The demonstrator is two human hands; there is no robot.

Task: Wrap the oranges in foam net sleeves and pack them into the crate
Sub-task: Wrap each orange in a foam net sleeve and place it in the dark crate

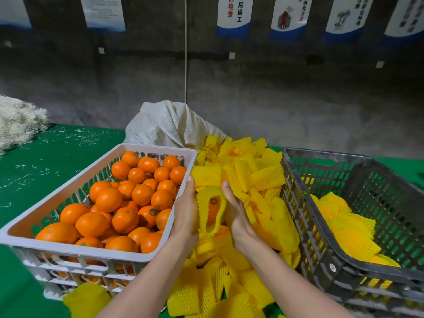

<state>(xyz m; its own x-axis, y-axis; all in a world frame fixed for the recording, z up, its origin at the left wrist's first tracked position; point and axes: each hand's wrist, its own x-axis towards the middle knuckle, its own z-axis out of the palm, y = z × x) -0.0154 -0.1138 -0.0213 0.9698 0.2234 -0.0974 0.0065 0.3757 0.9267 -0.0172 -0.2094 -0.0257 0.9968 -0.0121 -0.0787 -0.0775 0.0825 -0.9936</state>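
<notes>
Between my hands is an orange (213, 211) sitting inside a yellow foam net sleeve (203, 211), its stem end showing through the sleeve's mouth. My left hand (185, 214) grips the sleeve's left side and my right hand (236, 214) grips its right side, above a heap of loose yellow sleeves (252, 180). A white crate (160, 150) at the left is full of bare oranges (124, 203). The dark grey crate (321, 226) at the right holds several wrapped oranges (348, 226).
A white woven sack (167, 122) lies behind the sleeve heap. A pile of pale shredded fibre (18, 120) sits at the far left on the green table cover (46, 161). A grey wall with posters runs behind.
</notes>
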